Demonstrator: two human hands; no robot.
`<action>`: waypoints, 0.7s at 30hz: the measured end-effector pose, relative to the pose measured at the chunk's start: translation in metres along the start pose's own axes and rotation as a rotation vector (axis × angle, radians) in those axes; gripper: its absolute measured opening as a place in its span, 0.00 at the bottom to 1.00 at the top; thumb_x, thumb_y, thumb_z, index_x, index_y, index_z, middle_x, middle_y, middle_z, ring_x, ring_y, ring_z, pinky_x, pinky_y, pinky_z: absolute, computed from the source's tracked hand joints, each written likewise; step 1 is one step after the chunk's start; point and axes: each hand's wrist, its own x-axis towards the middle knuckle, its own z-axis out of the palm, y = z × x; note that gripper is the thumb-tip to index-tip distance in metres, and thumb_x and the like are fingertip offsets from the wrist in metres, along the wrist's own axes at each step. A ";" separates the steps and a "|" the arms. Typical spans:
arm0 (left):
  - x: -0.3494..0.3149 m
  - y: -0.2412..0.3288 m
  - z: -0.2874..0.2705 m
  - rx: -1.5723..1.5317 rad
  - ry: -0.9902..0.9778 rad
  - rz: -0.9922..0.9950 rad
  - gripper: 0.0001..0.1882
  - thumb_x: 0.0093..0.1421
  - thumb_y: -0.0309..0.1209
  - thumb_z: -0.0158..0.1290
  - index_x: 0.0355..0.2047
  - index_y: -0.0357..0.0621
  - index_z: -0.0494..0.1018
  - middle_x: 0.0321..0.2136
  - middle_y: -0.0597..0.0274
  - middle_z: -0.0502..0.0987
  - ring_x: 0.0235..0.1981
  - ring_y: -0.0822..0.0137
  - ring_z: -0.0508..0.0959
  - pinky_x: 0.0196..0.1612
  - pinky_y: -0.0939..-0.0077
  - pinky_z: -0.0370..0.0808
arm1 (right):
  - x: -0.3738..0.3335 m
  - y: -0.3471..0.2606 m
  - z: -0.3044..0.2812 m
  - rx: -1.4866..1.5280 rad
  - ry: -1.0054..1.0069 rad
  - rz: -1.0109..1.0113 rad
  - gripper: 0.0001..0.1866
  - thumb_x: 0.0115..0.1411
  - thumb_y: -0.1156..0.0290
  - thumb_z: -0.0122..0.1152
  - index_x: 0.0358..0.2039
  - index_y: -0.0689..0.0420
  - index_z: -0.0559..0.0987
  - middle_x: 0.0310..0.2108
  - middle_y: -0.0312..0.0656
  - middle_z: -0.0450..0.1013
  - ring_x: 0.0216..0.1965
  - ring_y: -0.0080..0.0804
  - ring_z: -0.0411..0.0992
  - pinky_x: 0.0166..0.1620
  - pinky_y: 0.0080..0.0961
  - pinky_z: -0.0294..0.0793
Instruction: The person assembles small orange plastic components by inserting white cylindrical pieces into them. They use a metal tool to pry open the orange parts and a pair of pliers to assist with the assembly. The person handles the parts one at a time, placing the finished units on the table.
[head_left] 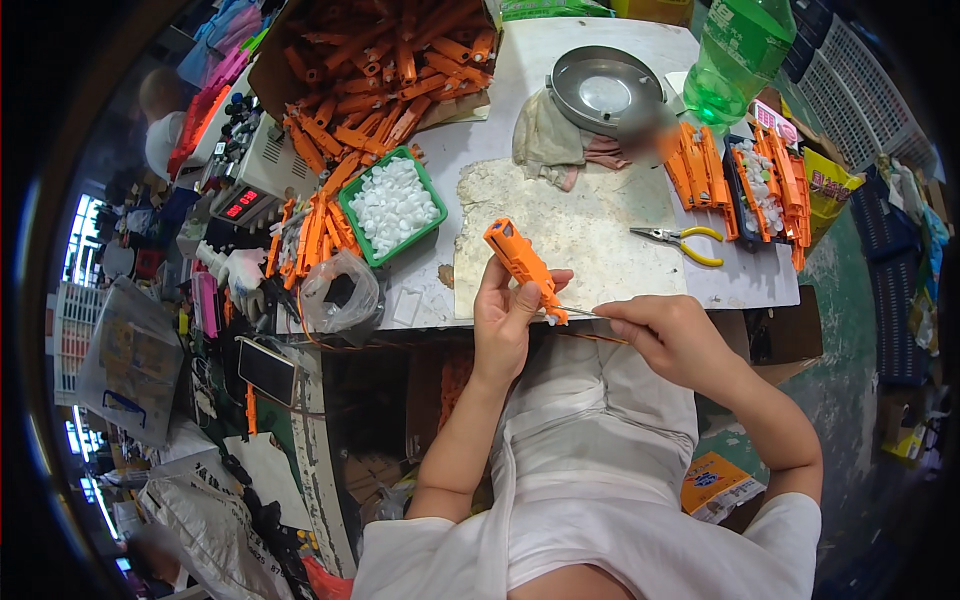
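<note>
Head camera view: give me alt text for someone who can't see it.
A person's left hand holds an orange part while the right hand holds a thin tool at its near end. On the white table are a green tray of white pieces, yellow-handled pliers and piled orange parts.

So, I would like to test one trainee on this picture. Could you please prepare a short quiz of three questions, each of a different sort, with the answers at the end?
1. Multiple choice: What fills the green tray?
a) black screws
b) small white pieces
c) blue cables

2. True or false: The yellow-handled pliers lie untouched on the table.

3. Short answer: Which hand holds the orange part, and what does the other one hold?

Key:
1. b
2. True
3. The left hand holds it; the right hand holds a thin metal tool.
</note>
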 end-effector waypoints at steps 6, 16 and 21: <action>-0.007 -0.001 0.014 0.050 0.040 0.015 0.23 0.63 0.30 0.50 0.55 0.37 0.57 0.42 0.52 0.73 0.45 0.58 0.77 0.47 0.67 0.75 | 0.011 0.014 -0.009 0.395 -0.218 0.319 0.12 0.55 0.73 0.55 0.39 0.61 0.79 0.32 0.48 0.77 0.24 0.36 0.76 0.30 0.28 0.74; 0.000 -0.014 0.019 -0.088 0.216 -0.040 0.20 0.64 0.27 0.47 0.54 0.36 0.57 0.42 0.57 0.69 0.43 0.59 0.77 0.44 0.71 0.78 | -0.010 -0.001 0.010 -0.781 0.064 -0.392 0.20 0.43 0.73 0.58 0.41 0.60 0.74 0.19 0.38 0.69 0.17 0.32 0.71 0.20 0.27 0.69; 0.003 -0.007 0.017 -0.111 0.213 0.004 0.22 0.64 0.29 0.48 0.56 0.36 0.56 0.42 0.57 0.69 0.44 0.55 0.77 0.45 0.67 0.79 | -0.002 -0.008 -0.002 -0.437 0.088 -0.216 0.15 0.50 0.76 0.58 0.41 0.55 0.77 0.20 0.38 0.71 0.17 0.33 0.71 0.20 0.27 0.68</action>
